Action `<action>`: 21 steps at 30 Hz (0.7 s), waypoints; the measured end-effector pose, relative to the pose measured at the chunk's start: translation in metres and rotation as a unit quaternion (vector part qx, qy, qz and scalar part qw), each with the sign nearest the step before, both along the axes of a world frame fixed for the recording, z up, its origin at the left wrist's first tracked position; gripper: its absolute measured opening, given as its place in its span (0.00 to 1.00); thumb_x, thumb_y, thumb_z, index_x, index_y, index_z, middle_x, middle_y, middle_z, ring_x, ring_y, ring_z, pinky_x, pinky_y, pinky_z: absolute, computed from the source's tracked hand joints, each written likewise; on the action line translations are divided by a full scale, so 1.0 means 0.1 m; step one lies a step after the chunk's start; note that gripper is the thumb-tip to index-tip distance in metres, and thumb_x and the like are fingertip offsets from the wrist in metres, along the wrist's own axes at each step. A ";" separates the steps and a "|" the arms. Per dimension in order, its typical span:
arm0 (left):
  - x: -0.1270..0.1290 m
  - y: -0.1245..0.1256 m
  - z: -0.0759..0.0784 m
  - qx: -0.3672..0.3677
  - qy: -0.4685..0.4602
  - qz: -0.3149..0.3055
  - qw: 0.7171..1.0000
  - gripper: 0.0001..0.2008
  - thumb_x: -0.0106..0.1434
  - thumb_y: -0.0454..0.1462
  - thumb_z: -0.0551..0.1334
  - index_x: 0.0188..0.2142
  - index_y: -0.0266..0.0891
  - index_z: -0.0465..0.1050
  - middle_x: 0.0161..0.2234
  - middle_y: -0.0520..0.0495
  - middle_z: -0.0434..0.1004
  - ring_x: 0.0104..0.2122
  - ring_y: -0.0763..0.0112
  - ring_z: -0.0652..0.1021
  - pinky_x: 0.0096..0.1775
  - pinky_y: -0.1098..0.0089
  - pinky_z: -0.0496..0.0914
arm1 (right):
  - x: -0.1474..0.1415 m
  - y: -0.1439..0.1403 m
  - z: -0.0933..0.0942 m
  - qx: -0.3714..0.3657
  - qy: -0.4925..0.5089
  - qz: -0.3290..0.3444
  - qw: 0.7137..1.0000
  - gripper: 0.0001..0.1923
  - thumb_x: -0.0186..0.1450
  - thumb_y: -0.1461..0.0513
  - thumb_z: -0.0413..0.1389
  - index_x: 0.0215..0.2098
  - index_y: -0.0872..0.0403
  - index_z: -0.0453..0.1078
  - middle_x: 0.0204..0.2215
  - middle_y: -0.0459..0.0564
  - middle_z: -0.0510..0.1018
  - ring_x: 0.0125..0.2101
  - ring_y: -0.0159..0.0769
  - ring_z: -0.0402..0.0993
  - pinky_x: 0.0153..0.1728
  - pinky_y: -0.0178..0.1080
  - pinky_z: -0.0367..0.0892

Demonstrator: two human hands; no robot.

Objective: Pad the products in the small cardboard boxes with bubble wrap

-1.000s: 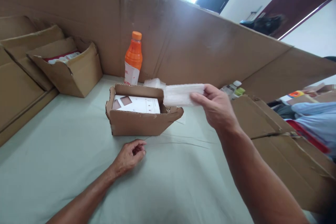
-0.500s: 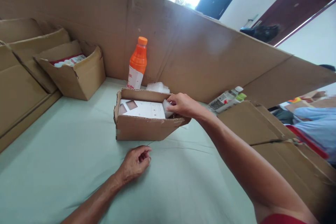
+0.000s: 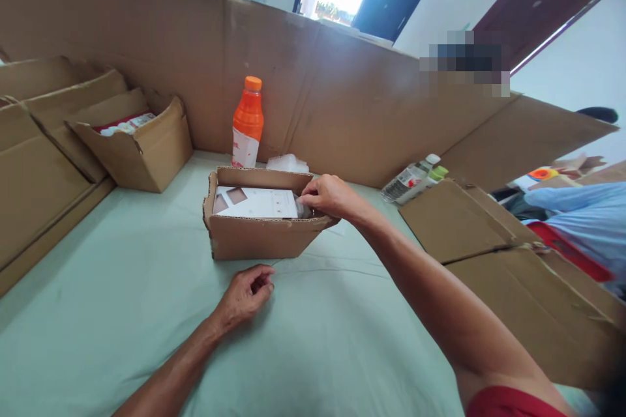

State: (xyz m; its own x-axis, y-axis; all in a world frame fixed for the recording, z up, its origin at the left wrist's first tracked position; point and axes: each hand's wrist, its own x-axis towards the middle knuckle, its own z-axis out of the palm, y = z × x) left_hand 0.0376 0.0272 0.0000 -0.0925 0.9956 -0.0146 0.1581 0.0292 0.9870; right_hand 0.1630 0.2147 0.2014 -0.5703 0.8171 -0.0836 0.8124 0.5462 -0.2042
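Note:
A small open cardboard box [image 3: 254,240] stands on the green cloth in front of me. A white printed carton [image 3: 264,203] fills most of it. Inside the right end, beside that carton, my right hand [image 3: 331,197] reaches over the rim with fingers pinched on a whitish, see-through plastic piece [image 3: 302,210]; its exact kind is hard to make out. My left hand [image 3: 247,293] rests on the cloth just in front of the box, fingers loosely curled, thumb apart from them, nothing in it.
Behind the box stand an orange bottle [image 3: 247,120] and a clear plastic container [image 3: 288,163]. A cardboard wall [image 3: 362,104] closes the back. Another cardboard box [image 3: 163,153] holding packets is at left. A clear bottle [image 3: 408,181] and a green-capped bottle [image 3: 437,173] lean at right near cardboard [image 3: 450,218].
My right hand has lowered the plastic piece a little deeper into the box's right end. The left hand stays in front of the box. The whole view has shifted slightly.

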 end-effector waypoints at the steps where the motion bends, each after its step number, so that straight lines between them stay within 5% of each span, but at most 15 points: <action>1: -0.01 -0.02 0.01 -0.001 0.004 0.009 1.000 0.18 0.56 0.44 0.60 0.41 0.37 0.79 0.30 0.46 0.80 0.30 0.67 0.78 0.35 0.67 0.73 | 0.08 -0.04 0.03 0.011 0.042 -0.001 0.999 0.08 0.61 0.63 0.59 0.31 0.53 0.82 0.25 0.45 0.81 0.27 0.32 0.72 0.28 0.34 0.58; 6: -0.17 -0.26 0.13 -0.001 0.026 0.185 0.982 0.19 0.60 0.48 0.61 0.43 0.38 0.78 0.34 0.44 0.80 0.35 0.64 0.79 0.40 0.64 0.73 | 0.75 -0.33 -0.02 0.104 0.282 -0.030 0.953 0.12 0.65 0.58 0.55 0.35 0.54 0.80 0.31 0.47 0.83 0.31 0.35 0.75 0.34 0.36 0.67; 9: -0.31 -0.39 0.22 0.026 0.031 0.347 0.937 0.22 0.60 0.48 0.63 0.49 0.40 0.76 0.39 0.45 0.80 0.39 0.63 0.79 0.47 0.61 0.73 | 1.10 -0.50 -0.36 0.086 0.332 -0.064 0.937 0.13 0.64 0.55 0.56 0.38 0.53 0.79 0.33 0.50 0.84 0.34 0.38 0.77 0.37 0.39 0.70; 11: -0.41 -0.38 0.28 0.035 0.040 0.398 0.916 0.27 0.58 0.48 0.64 0.55 0.41 0.72 0.47 0.43 0.78 0.42 0.61 0.79 0.49 0.59 0.72 | 1.16 -0.57 -0.68 0.020 0.336 -0.060 0.940 0.15 0.63 0.55 0.57 0.45 0.53 0.77 0.40 0.52 0.83 0.37 0.39 0.78 0.36 0.40 0.71; 14: -0.51 -0.22 0.35 0.050 0.040 0.379 0.923 0.33 0.56 0.45 0.67 0.61 0.43 0.66 0.59 0.40 0.71 0.52 0.57 0.76 0.54 0.58 0.71 | 0.95 -0.60 -1.09 -0.057 0.324 -0.041 0.944 0.24 0.61 0.56 0.60 0.54 0.52 0.70 0.50 0.56 0.80 0.41 0.41 0.78 0.35 0.40 0.72; 16: -0.55 -0.09 0.39 0.057 0.017 0.351 0.934 0.32 0.55 0.43 0.66 0.59 0.41 0.67 0.58 0.40 0.72 0.54 0.57 0.75 0.55 0.59 0.71 | 0.72 -0.59 -1.24 -0.069 0.305 -0.051 0.948 0.22 0.60 0.56 0.60 0.52 0.54 0.69 0.46 0.56 0.80 0.37 0.40 0.76 0.36 0.41 0.71; 21: -0.33 0.03 0.50 0.049 -0.027 0.321 0.945 0.25 0.56 0.43 0.65 0.53 0.38 0.69 0.49 0.41 0.77 0.47 0.61 0.78 0.49 0.64 0.74 | 0.68 -0.70 -1.25 -0.047 0.313 -0.084 0.945 0.11 0.61 0.57 0.58 0.40 0.54 0.69 0.34 0.50 0.79 0.30 0.37 0.72 0.33 0.40 0.69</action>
